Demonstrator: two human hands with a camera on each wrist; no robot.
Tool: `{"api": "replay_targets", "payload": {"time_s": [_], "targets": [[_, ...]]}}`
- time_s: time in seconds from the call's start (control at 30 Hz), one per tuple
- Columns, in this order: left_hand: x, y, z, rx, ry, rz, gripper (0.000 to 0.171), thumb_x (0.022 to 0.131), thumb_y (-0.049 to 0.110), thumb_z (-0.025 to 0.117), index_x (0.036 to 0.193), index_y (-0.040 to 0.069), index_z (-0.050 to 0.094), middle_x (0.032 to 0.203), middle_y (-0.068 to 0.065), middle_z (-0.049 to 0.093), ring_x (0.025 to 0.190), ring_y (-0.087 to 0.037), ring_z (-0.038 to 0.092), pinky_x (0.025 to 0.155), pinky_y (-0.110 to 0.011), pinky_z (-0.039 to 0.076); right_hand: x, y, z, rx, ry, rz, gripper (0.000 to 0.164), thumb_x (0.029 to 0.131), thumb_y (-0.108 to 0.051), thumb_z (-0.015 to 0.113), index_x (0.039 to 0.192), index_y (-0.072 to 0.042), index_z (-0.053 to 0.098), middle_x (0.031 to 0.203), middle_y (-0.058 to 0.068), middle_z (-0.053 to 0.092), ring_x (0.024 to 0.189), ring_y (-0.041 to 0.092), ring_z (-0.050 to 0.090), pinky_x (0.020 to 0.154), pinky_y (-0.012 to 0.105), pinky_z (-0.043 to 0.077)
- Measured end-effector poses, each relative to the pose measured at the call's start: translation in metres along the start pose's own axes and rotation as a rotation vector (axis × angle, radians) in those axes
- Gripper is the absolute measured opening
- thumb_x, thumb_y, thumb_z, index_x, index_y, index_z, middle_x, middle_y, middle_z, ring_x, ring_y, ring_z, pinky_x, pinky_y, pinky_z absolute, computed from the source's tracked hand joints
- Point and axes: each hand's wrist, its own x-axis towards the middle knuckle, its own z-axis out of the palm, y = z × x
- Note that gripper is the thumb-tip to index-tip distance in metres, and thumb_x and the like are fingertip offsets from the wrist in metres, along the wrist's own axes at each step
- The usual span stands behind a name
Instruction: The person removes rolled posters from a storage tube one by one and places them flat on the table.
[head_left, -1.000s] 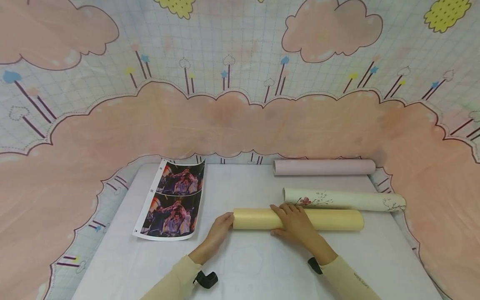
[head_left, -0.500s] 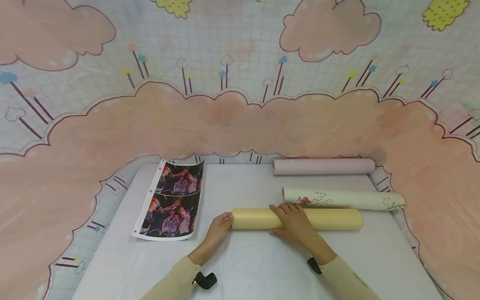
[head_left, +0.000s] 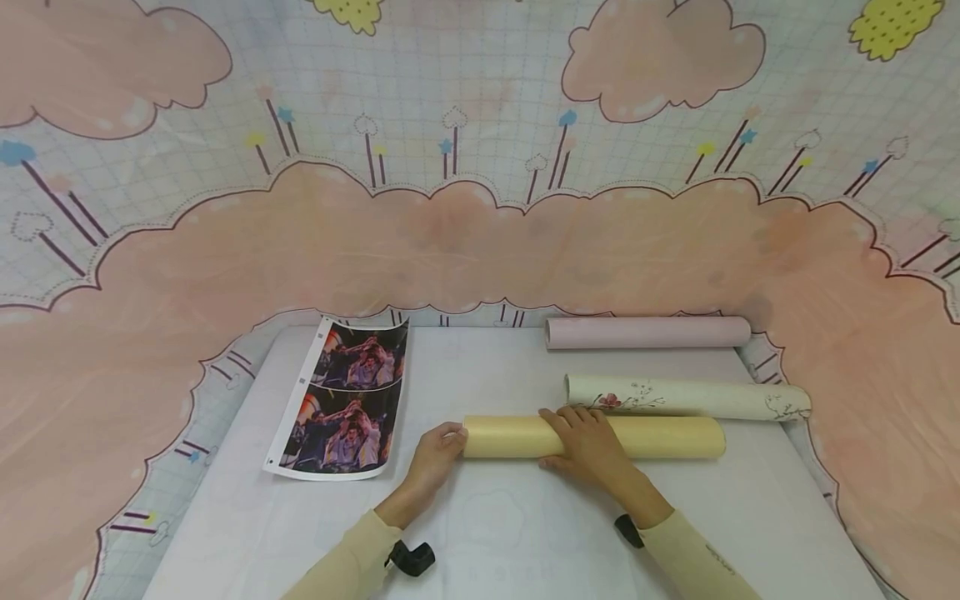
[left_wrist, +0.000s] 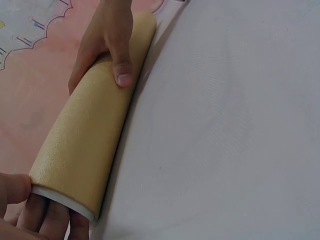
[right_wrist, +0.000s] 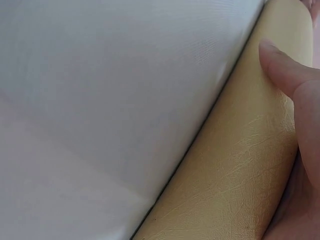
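"Container-type stuff, what've you got?"

"Yellow roll [head_left: 510, 437], hollow tube, lying on its side on the white counter [head_left: 480, 525], nearest the person of three rolls. Left end open, pale inner edge showing in the left wrist view"

"Anything in it?"

"Fingers [left_wrist: 55, 220] of the left hand [head_left: 432, 458], tucked in at the open end, thumb on the outside. So it's pinching the rim. How deep they go, can't tell"

"Right hand [head_left: 592, 448]?"

"Gripping the same roll around its middle from above, thumb on the near side, fingers over to the far side. Surface looks creased, leathery in the right wrist view"

"Other rolls?"

"Floral roll [head_left: 697, 398] just behind the yellow one, pale with a red bloom and thin branches. Right fingertips come close to it, contact unclear. Pink roll [head_left: 648, 333] at the back edge, apart from both. Both lie on their sides, insides too small to read"

"Left part of the counter?"

"Photo sheet [head_left: 348, 429], two similar dark pictures one above the other, white border, edge curling a bit. Well apart from the rolls"

"Background?"

"Cloud-print cloth [head_left: 487, 242] behind and around the counter. Tan sleeves [head_left: 341, 558] on both arms"
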Motion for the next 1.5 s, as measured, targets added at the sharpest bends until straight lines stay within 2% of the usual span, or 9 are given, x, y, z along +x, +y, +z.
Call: {"api": "replay_targets", "payload": {"time_s": [0.13, 0.37, 0.5, 0.7, 0.87, 1.13, 1.37, 1.5], "targets": [[0.0, 0.002, -0.002, -0.041, 0.016, -0.019, 0.032, 0.098, 0.025, 0.059, 0.117, -0.001, 0.061, 0.108, -0.018, 0.073, 0.09, -0.012, 0.064, 0.083, -0.028, 0.046, -0.001, 0.001, 0.001, -0.01, 0.012, -0.006, 0.078, 0.077, -0.06, 0.073, 0.14, -0.019, 0.051, 0.118, 0.005, 0.062, 0.114, 0.029, 0.058, 0.095, 0.051, 0.046], [0.0, -0.002, -0.006, -0.017, 0.016, -0.044, 0.035, 0.099, 0.03, 0.057, 0.12, 0.001, 0.062, 0.11, -0.014, 0.072, 0.098, -0.014, 0.061, 0.092, -0.034, 0.044, -0.002, 0.001, 0.001, 0.001, 0.021, -0.013, 0.079, 0.077, -0.059, 0.074, 0.14, -0.018, 0.051, 0.118, 0.006, 0.062, 0.113, 0.03, 0.058, 0.096, 0.052, 0.045], [-0.002, -0.003, -0.01, 0.004, 0.046, -0.054, 0.032, 0.099, 0.028, 0.056, 0.119, 0.004, 0.064, 0.11, -0.012, 0.072, 0.097, -0.015, 0.059, 0.089, -0.03, 0.044, -0.001, 0.0, 0.001, 0.0, 0.021, -0.014, 0.078, 0.076, -0.058, 0.075, 0.14, -0.019, 0.051, 0.118, 0.006, 0.062, 0.113, 0.029, 0.059, 0.096, 0.052, 0.046], [-0.008, -0.003, -0.015, -0.02, 0.044, -0.032, 0.03, 0.097, 0.025, 0.06, 0.116, 0.002, 0.064, 0.112, -0.015, 0.072, 0.095, -0.014, 0.06, 0.085, -0.027, 0.043, -0.003, -0.001, 0.0, 0.006, 0.031, -0.014, 0.08, 0.072, -0.045, 0.085, 0.139, -0.02, 0.051, 0.116, 0.006, 0.062, 0.111, 0.029, 0.058, 0.098, 0.051, 0.044], [-0.012, -0.005, -0.016, -0.042, 0.002, -0.004, 0.029, 0.093, 0.017, 0.066, 0.117, 0.001, 0.062, 0.11, -0.016, 0.073, 0.094, -0.011, 0.064, 0.086, -0.028, 0.045, -0.005, -0.001, -0.002, -0.012, 0.015, -0.027, 0.08, 0.072, -0.046, 0.084, 0.14, -0.02, 0.052, 0.116, 0.006, 0.062, 0.111, 0.029, 0.058, 0.098, 0.051, 0.045], [-0.016, 0.003, -0.017, -0.076, -0.003, 0.059, 0.029, 0.094, 0.014, 0.064, 0.117, -0.004, 0.062, 0.109, -0.021, 0.072, 0.094, -0.013, 0.067, 0.086, -0.027, 0.05, -0.008, 0.0, -0.011, 0.027, 0.028, -0.019, 0.08, 0.071, -0.041, 0.086, 0.141, -0.022, 0.052, 0.118, 0.008, 0.063, 0.112, 0.031, 0.06, 0.099, 0.053, 0.046], [-0.02, 0.01, -0.03, -0.074, 0.047, 0.068, 0.028, 0.095, 0.013, 0.064, 0.117, -0.004, 0.063, 0.112, -0.021, 0.072, 0.097, -0.016, 0.067, 0.089, -0.03, 0.052, -0.01, 0.004, -0.017, 0.028, 0.042, 0.001, 0.082, 0.07, -0.041, 0.087, 0.141, -0.024, 0.051, 0.123, 0.009, 0.062, 0.116, 0.032, 0.059, 0.098, 0.054, 0.046], [-0.022, 0.013, -0.036, -0.026, 0.068, 0.083, 0.027, 0.095, 0.014, 0.064, 0.116, -0.003, 0.064, 0.113, -0.02, 0.071, 0.099, -0.018, 0.066, 0.092, -0.035, 0.051, -0.011, 0.005, -0.019, 0.022, 0.062, -0.007, 0.083, 0.069, -0.04, 0.088, 0.142, -0.024, 0.05, 0.123, 0.008, 0.062, 0.116, 0.031, 0.058, 0.098, 0.053, 0.046]]}}
